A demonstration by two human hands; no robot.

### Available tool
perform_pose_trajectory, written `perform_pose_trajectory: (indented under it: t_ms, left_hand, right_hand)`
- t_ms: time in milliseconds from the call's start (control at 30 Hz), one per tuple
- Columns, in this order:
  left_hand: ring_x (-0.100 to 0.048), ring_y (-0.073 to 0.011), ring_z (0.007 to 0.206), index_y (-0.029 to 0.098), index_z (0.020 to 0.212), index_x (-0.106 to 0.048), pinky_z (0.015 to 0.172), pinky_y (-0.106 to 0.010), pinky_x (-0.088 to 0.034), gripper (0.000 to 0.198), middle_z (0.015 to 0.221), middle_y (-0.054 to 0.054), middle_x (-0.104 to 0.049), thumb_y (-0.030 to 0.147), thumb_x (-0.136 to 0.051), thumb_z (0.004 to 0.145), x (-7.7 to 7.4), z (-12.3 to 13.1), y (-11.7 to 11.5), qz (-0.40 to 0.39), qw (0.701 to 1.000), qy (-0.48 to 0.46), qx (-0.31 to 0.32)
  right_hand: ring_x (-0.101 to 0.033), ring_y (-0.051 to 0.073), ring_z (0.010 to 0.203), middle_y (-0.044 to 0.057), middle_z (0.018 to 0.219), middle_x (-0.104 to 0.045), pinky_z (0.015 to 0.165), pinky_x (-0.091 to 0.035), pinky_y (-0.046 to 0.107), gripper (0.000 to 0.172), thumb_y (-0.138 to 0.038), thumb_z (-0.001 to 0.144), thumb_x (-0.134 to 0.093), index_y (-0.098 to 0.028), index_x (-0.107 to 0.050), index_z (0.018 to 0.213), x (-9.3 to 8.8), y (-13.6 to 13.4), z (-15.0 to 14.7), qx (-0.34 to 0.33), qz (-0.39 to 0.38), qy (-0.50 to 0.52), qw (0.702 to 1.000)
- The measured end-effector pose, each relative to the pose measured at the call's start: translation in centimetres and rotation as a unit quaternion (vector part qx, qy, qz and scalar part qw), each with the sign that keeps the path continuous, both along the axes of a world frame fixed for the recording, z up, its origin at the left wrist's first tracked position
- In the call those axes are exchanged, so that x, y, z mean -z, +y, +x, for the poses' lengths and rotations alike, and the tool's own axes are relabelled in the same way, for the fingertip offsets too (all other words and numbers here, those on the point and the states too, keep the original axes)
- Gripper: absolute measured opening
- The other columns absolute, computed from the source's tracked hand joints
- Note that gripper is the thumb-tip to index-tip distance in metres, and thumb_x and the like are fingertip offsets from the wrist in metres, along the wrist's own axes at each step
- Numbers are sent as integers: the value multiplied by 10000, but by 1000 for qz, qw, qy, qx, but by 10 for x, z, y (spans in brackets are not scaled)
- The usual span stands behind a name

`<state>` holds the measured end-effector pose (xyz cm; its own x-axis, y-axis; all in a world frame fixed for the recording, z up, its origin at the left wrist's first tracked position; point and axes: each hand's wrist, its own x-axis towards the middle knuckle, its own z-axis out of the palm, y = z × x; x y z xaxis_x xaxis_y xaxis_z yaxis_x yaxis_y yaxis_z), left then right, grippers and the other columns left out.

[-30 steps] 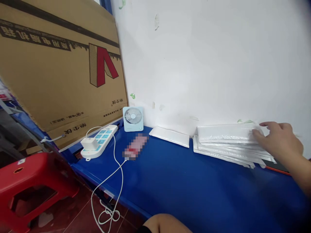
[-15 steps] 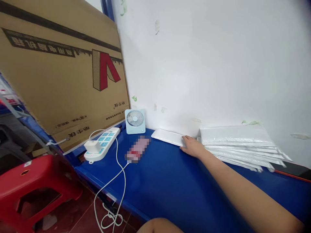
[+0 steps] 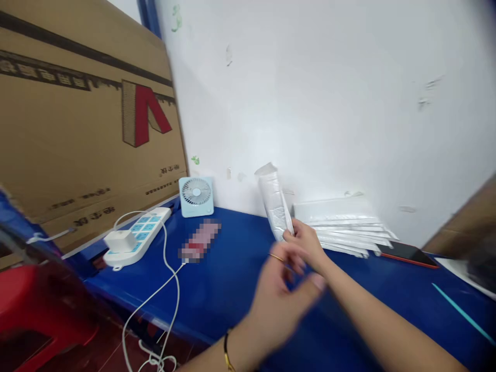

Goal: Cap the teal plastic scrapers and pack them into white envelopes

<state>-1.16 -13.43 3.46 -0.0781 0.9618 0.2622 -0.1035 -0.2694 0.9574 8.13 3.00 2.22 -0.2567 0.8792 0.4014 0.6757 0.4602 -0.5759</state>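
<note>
A flat white padded envelope (image 3: 274, 201) is raised off the blue table (image 3: 232, 294), tilted upright near the wall. My right hand (image 3: 306, 242) grips its lower end between thumb and fingers. In front of it is my left hand (image 3: 284, 289), blurred, with a ring and a bracelet; its fingers are curved and thumb apart, and nothing shows in it. Right of the raised envelope lies a fanned stack of similar white envelopes (image 3: 337, 214) against the wall.
At the left are a small blue fan (image 3: 196, 196), a white power strip (image 3: 145, 232) with a plugged charger (image 3: 121, 241) and cable, and a pixelated pink item (image 3: 201, 240). A dark phone-like slab (image 3: 408, 253) and a teal strip (image 3: 463, 312) lie right. A red stool (image 3: 23, 305) stands beside the table.
My right hand has lifted the envelope from the table and tilted it upright. My left hand has come into view from below. The view has turned right.
</note>
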Motion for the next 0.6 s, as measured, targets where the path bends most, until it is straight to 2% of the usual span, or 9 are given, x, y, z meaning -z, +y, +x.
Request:
perform_pose_trajectory:
  t_ms: [67, 100, 200, 267, 367, 400, 467, 533, 600]
  left_hand:
    - [-388, -249, 1217, 242, 1287, -367, 1022, -422, -315, 631, 1320, -97, -401, 292, -659, 730, -13, -7, 29, 31, 986, 89, -135]
    - [-276, -273, 1296, 241, 1359, -253, 1065, -440, -239, 810, 1398, -104, -302, 324, -693, 684, -15, -7, 41, 39, 977, 132, -162]
    - [-222, -318, 1320, 226, 1422, -69, 1063, -447, -227, 1108, 1440, -130, -226, 364, -757, 566, -10, 4, 60, 52, 960, 236, -138]
    - [-317, -303, 1275, 238, 1425, -45, 1019, -419, -302, 1084, 1416, -122, -282, 342, -729, 591, -4, 14, 65, 53, 952, 276, -125]
    - [-399, -249, 1219, 262, 1409, -114, 962, -347, -368, 912, 1375, -85, -359, 245, -630, 658, 1, 19, 70, 72, 934, 336, -101]
    - [-414, -240, 1203, 263, 1400, -148, 951, -333, -374, 875, 1351, -77, -390, 215, -607, 657, 1, 18, 72, 82, 922, 370, -87]
    - [-461, -240, 1143, 262, 1384, -196, 917, -329, -388, 849, 1270, -74, -462, 183, -586, 635, -1, 15, 76, 94, 884, 455, -58]
    - [-508, -247, 1059, 270, 1377, -216, 862, -339, -402, 851, 1178, -76, -510, 185, -589, 617, -7, 13, 80, 102, 829, 548, -35]
    - [-522, -256, 1010, 284, 1363, -247, 823, -353, -399, 842, 1114, -76, -529, 202, -607, 607, -17, 17, 81, 126, 763, 634, -8]
  right_hand:
    - [-571, 163, 621, 23, 725, -657, 569, -425, 246, 236, -276, 775, -481, -160, -595, 947, 2, -30, 12, -37, -35, 165, 985]
    - [-580, 168, 648, 25, 767, -667, 585, -441, 253, 269, -290, 771, -500, -167, -589, 993, 5, -46, 15, -56, -50, 231, 970]
    - [-606, 195, 763, 55, 888, -676, 679, -481, 292, 342, -284, 757, -555, -191, -563, 1086, 19, -87, 16, -93, -87, 332, 935]
    - [-610, 203, 841, 72, 960, -664, 755, -484, 315, 375, -263, 754, -578, -194, -541, 1121, 27, -106, 18, -122, -116, 365, 916]
    - [-615, 190, 890, 75, 1043, -637, 827, -472, 330, 400, -227, 735, -625, -200, -524, 1121, 30, -119, 39, -171, -190, 386, 886]
    - [-614, 186, 907, 70, 1067, -627, 839, -469, 329, 398, -229, 731, -639, -206, -522, 1110, 29, -119, 51, -161, -202, 405, 877]
    - [-608, 183, 950, 47, 1095, -614, 839, -473, 320, 359, -276, 741, -644, -227, -525, 1075, 25, -116, 77, -81, -180, 489, 850]
    - [-605, 185, 970, 20, 1090, -619, 811, -493, 319, 290, -358, 780, -591, -241, -537, 1039, 21, -108, 102, 10, -122, 604, 787]
    - [-624, 184, 915, 11, 1022, -652, 754, -515, 303, 290, -404, 786, -558, -226, -567, 1014, 19, -98, 117, 56, -100, 678, 726]
